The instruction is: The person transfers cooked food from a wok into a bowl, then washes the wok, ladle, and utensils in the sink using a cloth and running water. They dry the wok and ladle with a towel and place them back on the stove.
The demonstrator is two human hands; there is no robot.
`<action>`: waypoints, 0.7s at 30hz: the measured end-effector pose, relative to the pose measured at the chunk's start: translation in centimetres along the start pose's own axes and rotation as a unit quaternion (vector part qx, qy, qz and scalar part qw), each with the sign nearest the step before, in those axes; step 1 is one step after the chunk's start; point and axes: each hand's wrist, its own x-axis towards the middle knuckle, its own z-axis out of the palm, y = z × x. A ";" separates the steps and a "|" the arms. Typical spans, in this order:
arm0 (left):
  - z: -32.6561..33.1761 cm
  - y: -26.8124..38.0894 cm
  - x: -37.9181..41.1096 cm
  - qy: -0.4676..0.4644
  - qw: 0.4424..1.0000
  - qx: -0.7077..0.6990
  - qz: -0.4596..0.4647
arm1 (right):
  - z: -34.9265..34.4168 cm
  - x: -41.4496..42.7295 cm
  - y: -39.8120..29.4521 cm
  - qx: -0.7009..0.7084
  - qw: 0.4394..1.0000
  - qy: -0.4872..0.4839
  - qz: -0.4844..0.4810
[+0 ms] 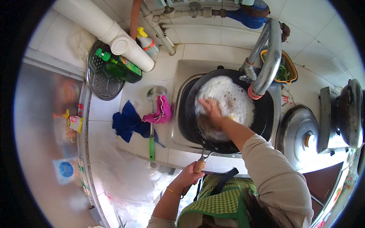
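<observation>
A black wok (190, 98) rests over the metal sink (189, 67), filled with white suds (225, 88). My left hand (188, 176) grips its wooden handle (199, 166) at the near side of the sink. Inside the wok, my right hand (211, 111) reaches into the foam on the left, fingers partly covered. Whether it holds anything beneath the suds cannot be seen. A small yellowish patch (233, 117) shows beside the right wrist. The metal faucet (266, 61) curves over the wok's far right, its red-banded outlet above the rim.
Left of the sink lie a ladle (151, 145) with a green handle, a pink cloth (159, 112) and a blue cloth (128, 122). Green dish soap (124, 69) lies on a drain tray (104, 87). On the right are a pot lid (298, 134) and a basket of greens (292, 72).
</observation>
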 end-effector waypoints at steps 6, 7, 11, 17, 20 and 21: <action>-0.1 -0.5 -0.3 0.003 1.000 0.013 0.015 | -6.5 -2.0 6.4 -0.432 0.864 -0.241 0.088; -0.1 -0.4 -0.3 0.000 1.000 0.009 0.015 | -7.6 -3.3 6.5 -0.465 0.839 -0.264 0.101; -0.3 -0.5 0.3 -0.050 0.998 -0.030 0.026 | -9.0 -10.1 4.1 -0.393 0.899 -0.131 0.146; -0.3 -0.9 3.3 -0.230 0.922 -0.309 0.027 | -8.0 -12.1 -7.9 -0.393 0.829 -0.326 0.229; -0.1 -1.5 3.8 -0.278 0.893 -0.355 -0.004 | -5.2 -12.8 -10.7 -0.184 0.958 -0.104 0.195; 0.2 -1.4 3.4 -0.271 0.894 -0.357 -0.006 | -4.4 -12.7 -12.1 -0.128 0.971 -0.027 0.198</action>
